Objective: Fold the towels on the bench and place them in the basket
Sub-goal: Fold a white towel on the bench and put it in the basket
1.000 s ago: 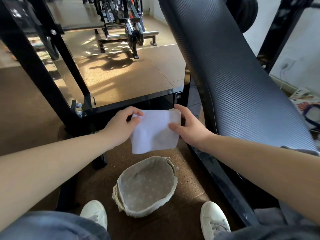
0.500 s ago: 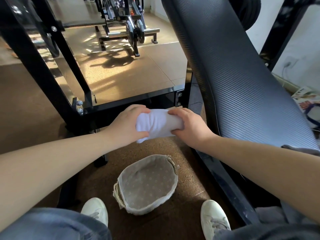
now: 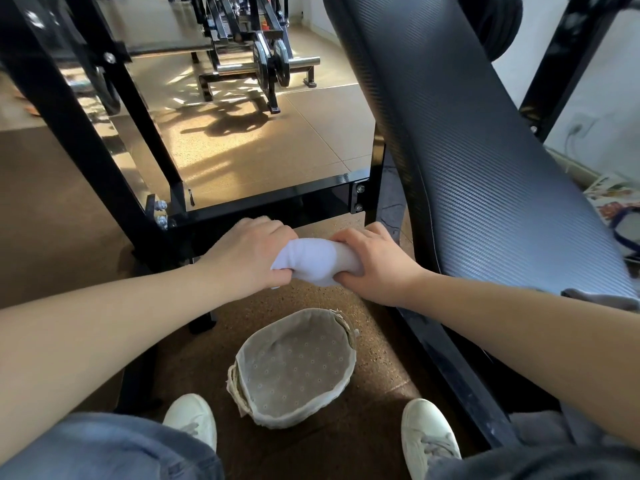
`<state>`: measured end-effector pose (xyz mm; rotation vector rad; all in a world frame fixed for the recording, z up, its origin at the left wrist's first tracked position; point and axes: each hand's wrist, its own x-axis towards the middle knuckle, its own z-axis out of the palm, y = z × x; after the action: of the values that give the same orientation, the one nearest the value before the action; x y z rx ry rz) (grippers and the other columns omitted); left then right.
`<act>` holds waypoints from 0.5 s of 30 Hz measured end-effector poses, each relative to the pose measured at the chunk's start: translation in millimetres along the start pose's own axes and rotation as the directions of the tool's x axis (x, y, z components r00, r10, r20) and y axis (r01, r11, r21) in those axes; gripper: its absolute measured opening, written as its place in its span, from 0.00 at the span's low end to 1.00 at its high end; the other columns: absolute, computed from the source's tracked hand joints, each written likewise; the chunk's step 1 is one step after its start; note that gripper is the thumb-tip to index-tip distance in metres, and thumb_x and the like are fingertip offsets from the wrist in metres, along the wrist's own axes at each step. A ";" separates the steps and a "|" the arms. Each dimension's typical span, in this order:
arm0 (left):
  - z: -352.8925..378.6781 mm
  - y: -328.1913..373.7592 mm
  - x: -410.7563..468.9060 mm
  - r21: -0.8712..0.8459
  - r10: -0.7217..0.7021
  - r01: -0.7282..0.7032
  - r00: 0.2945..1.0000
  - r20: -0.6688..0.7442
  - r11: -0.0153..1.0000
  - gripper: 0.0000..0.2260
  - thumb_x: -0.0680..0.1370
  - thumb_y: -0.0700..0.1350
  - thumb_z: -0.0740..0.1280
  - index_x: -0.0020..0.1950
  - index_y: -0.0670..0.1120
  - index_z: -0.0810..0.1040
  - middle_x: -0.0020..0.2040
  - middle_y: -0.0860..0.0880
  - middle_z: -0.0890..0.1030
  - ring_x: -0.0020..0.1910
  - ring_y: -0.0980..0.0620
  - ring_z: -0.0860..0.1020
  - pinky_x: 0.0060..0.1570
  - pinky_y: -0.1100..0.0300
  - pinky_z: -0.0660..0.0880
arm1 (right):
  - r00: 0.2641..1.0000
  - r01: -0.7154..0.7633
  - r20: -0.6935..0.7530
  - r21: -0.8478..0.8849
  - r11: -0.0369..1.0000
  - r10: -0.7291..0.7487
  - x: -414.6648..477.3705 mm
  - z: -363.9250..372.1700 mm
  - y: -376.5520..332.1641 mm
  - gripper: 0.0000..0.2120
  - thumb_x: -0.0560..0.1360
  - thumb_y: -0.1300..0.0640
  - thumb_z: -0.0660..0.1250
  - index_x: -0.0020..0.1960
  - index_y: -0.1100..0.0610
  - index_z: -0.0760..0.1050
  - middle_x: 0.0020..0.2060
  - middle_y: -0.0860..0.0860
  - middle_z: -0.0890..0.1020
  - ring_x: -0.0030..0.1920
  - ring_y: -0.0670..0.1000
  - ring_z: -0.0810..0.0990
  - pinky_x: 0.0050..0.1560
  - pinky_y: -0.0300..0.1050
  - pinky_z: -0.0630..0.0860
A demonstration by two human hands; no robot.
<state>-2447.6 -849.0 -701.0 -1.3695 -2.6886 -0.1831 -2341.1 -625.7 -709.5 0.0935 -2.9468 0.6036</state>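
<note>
A small white towel [image 3: 317,259], folded into a thick bundle, hangs in the air between my two hands. My left hand [image 3: 247,258] grips its left end and my right hand [image 3: 375,266] grips its right end, fingers curled round the cloth. Directly below, on the cork floor, stands a round basket [image 3: 242,386] with a pale dotted fabric lining; nothing lies in it. The black padded bench [image 3: 485,174] slopes along the right side, and a grey towel [image 3: 602,299] shows at its near edge, partly behind my right forearm.
Black steel frame posts [image 3: 69,126] and a crossbar [image 3: 277,202] stand just behind my hands. My two white shoes [image 3: 427,441] flank the basket. Gym machines with weight plates [image 3: 266,64] sit on the sunlit floor farther back. A printed bag [image 3: 616,209] lies at far right.
The towel went from a flat sheet held by its top corners to a compact bundle gripped from both ends. Both hands drew closer and lowered slightly toward the basket.
</note>
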 end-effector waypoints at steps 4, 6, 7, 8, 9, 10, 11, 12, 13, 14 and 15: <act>-6.1 4.8 -2.5 -0.176 -0.027 0.042 0.996 0.087 0.984 0.24 0.75 0.50 0.73 0.70 0.50 0.71 0.62 0.54 0.73 0.54 0.53 0.74 0.50 0.57 0.73 | 1.000 0.013 0.008 -0.061 0.998 -0.012 1.4 -3.3 -5.2 0.35 0.68 0.35 0.76 0.70 0.46 0.71 0.62 0.44 0.78 0.64 0.50 0.69 0.64 0.48 0.68; -5.4 3.9 -3.0 -0.193 0.014 0.001 0.997 0.079 0.981 0.26 0.76 0.51 0.73 0.72 0.52 0.71 0.63 0.54 0.73 0.55 0.54 0.73 0.52 0.58 0.73 | 1.000 0.024 0.008 -0.075 0.997 -0.024 0.2 -4.7 -6.7 0.30 0.71 0.42 0.75 0.69 0.47 0.71 0.62 0.45 0.79 0.63 0.51 0.73 0.61 0.47 0.69; -5.4 3.3 -3.3 -0.194 0.034 -0.020 0.997 0.073 0.981 0.26 0.76 0.51 0.74 0.72 0.53 0.71 0.63 0.55 0.72 0.55 0.55 0.73 0.52 0.59 0.73 | 0.999 0.036 0.000 -0.093 0.995 -0.037 -1.1 -4.6 -7.0 0.27 0.72 0.45 0.74 0.68 0.48 0.72 0.60 0.46 0.79 0.61 0.51 0.75 0.59 0.47 0.70; -5.4 2.5 -4.0 -0.175 0.056 -0.046 0.997 0.055 0.984 0.27 0.75 0.52 0.74 0.72 0.54 0.71 0.63 0.55 0.72 0.56 0.55 0.72 0.53 0.59 0.73 | 0.999 0.044 -0.005 -0.113 0.993 -0.045 -2.3 -4.5 -7.3 0.24 0.72 0.48 0.73 0.67 0.49 0.73 0.57 0.47 0.79 0.59 0.53 0.76 0.56 0.47 0.71; -5.2 2.5 -4.3 -0.117 0.087 -0.084 0.996 0.021 0.990 0.27 0.75 0.52 0.75 0.72 0.53 0.71 0.62 0.54 0.72 0.57 0.54 0.72 0.53 0.58 0.74 | 0.999 0.039 -0.004 -0.125 0.991 -0.040 -2.8 -4.3 -7.5 0.23 0.72 0.48 0.72 0.65 0.50 0.73 0.55 0.48 0.80 0.56 0.53 0.77 0.53 0.47 0.72; -4.5 3.0 -3.5 -0.032 0.128 -0.129 0.991 -0.025 0.991 0.26 0.74 0.51 0.76 0.70 0.52 0.73 0.60 0.52 0.72 0.57 0.52 0.72 0.53 0.56 0.75 | 1.000 0.014 -0.002 -0.126 0.992 -0.015 -2.6 -4.4 -7.6 0.22 0.72 0.48 0.72 0.65 0.50 0.73 0.53 0.49 0.80 0.54 0.54 0.78 0.50 0.48 0.73; -4.9 4.4 -2.6 0.036 0.175 -0.172 0.981 -0.081 0.984 0.23 0.73 0.49 0.76 0.67 0.50 0.75 0.58 0.51 0.73 0.56 0.50 0.73 0.53 0.54 0.76 | 1.000 -0.026 -0.009 -0.117 0.993 0.026 -1.5 -4.4 -7.4 0.22 0.72 0.48 0.71 0.64 0.50 0.73 0.52 0.49 0.80 0.52 0.54 0.79 0.48 0.47 0.74; -5.5 6.2 -1.3 0.061 0.211 -0.205 0.967 -0.139 0.977 0.19 0.73 0.47 0.75 0.63 0.48 0.77 0.56 0.50 0.74 0.54 0.49 0.74 0.52 0.52 0.76 | 0.997 -0.078 -0.025 -0.100 0.992 0.076 -0.1 -5.0 -7.4 0.21 0.72 0.47 0.71 0.63 0.50 0.73 0.51 0.50 0.80 0.51 0.54 0.79 0.46 0.47 0.73; -7.3 10.1 0.4 0.030 0.222 -0.220 0.958 -0.182 0.975 0.15 0.74 0.45 0.74 0.59 0.48 0.78 0.54 0.51 0.75 0.52 0.50 0.75 0.51 0.52 0.77 | 0.991 -0.128 -0.051 -0.074 0.989 0.125 1.0 -5.8 -7.3 0.21 0.72 0.47 0.71 0.62 0.50 0.74 0.50 0.49 0.80 0.49 0.54 0.80 0.44 0.46 0.72; -8.7 15.8 1.6 -0.058 0.185 -0.200 0.964 -0.190 0.978 0.11 0.76 0.44 0.72 0.57 0.49 0.78 0.53 0.53 0.75 0.51 0.52 0.76 0.51 0.53 0.77 | 0.983 -0.169 -0.082 -0.042 0.985 0.165 2.0 -6.9 -7.6 0.20 0.72 0.47 0.71 0.61 0.51 0.74 0.48 0.49 0.80 0.47 0.53 0.79 0.43 0.46 0.71; -8.9 22.8 2.1 -0.189 0.097 -0.127 0.982 -0.160 0.974 0.10 0.78 0.45 0.71 0.58 0.50 0.78 0.52 0.56 0.76 0.49 0.56 0.77 0.50 0.56 0.78 | 0.974 -0.200 -0.110 -0.001 0.980 0.199 1.8 -7.6 -8.7 0.19 0.72 0.48 0.71 0.61 0.52 0.74 0.46 0.47 0.79 0.46 0.52 0.78 0.42 0.45 0.70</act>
<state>-2429.9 -835.4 -690.7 -1.4910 -2.5174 -0.5340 -2341.2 -630.7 -699.0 -0.2324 -2.8731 0.5953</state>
